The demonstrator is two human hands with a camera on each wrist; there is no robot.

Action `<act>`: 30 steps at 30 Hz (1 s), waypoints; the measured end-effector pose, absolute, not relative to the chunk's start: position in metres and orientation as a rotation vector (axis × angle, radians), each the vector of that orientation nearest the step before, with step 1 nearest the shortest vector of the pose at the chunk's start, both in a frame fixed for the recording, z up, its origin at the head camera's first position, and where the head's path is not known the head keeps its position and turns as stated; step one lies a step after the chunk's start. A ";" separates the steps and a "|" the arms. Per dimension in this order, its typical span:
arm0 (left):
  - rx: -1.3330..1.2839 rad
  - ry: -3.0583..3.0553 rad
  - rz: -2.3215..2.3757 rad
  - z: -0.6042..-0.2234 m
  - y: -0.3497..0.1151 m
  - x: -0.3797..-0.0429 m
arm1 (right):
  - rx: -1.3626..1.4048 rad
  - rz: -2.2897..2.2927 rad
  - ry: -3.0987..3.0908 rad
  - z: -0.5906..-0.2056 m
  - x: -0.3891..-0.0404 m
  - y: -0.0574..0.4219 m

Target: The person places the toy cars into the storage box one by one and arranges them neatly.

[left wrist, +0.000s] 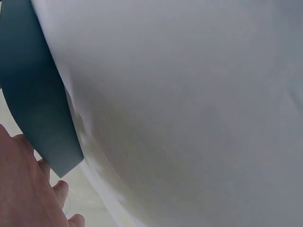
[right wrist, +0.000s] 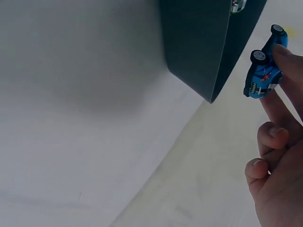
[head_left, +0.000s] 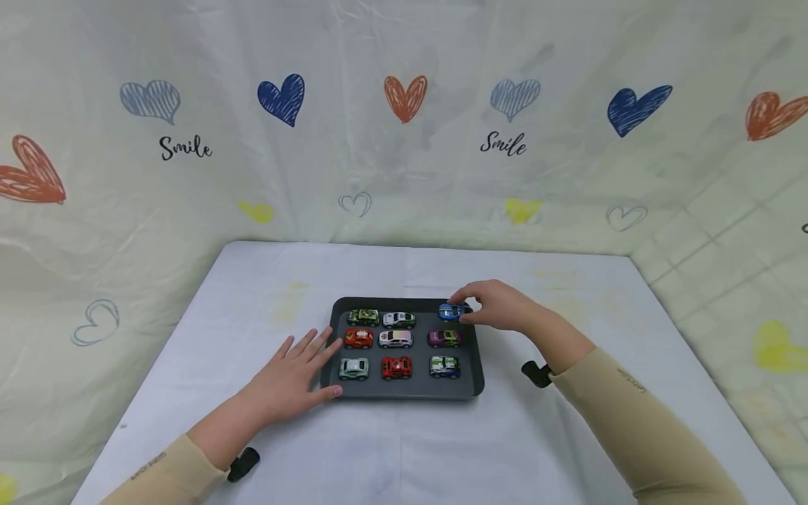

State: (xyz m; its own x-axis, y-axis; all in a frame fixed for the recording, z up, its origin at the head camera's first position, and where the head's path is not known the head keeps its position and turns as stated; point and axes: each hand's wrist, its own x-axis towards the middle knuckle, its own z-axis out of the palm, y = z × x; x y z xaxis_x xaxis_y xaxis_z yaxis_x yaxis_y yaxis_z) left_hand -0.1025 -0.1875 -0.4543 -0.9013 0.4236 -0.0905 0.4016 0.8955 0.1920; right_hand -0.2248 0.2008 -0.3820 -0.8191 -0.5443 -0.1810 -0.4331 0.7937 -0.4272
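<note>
A dark grey tray (head_left: 372, 389) lies on the table with toy cars in rows. Between thumb and fingers my right hand (head_left: 501, 305) pinches a blue toy car (head_left: 449, 312) at the tray's far right corner; the right wrist view shows this blue car (right wrist: 266, 71) tilted in the fingertips. My left hand (head_left: 284, 382) rests with spread, straight fingers on the tray's left edge. Nearest to it are an orange-red car (head_left: 358, 339) and a pale green car (head_left: 353, 369). In the left wrist view the left hand (left wrist: 28, 184) is beside the tray's wall (left wrist: 42, 94).
Also on the tray are a camouflage car (head_left: 362, 317), two white cars, a purple car (head_left: 445, 339), a red car (head_left: 396, 367) and a white-green car (head_left: 445, 366). A white cloth (head_left: 404, 449) covers the table; a heart-printed curtain (head_left: 404, 161) hangs behind.
</note>
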 end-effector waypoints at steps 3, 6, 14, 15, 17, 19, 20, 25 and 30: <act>0.640 2.931 0.252 -0.455 -0.188 -0.103 | -0.783 -0.456 2.712 -0.386 -0.228 0.194; 0.634 2.925 0.267 -0.453 -0.188 -0.102 | -0.839 -0.364 2.725 -0.392 -0.232 0.187; 0.630 2.924 0.256 -0.454 -0.188 -0.102 | -0.888 -0.112 2.748 -0.410 -0.241 0.174; 0.630 2.925 0.259 -0.454 -0.188 -0.102 | -0.894 -0.084 2.752 -0.411 -0.241 0.173; 0.627 2.923 0.262 -0.454 -0.188 -0.102 | -0.913 -0.037 2.762 -0.416 -0.242 0.171; 0.630 2.922 0.262 -0.455 -0.188 -0.102 | -0.929 -0.005 2.770 -0.419 -0.242 0.170; 0.634 2.925 0.266 -0.455 -0.188 -0.102 | -0.937 0.006 2.775 -0.421 -0.242 0.170; 0.626 2.916 0.276 -0.453 -0.187 -0.103 | -0.942 0.032 2.786 -0.420 -0.241 0.168; 0.605 2.893 0.291 -0.452 -0.186 -0.102 | -0.925 -0.020 2.794 -0.416 -0.238 0.167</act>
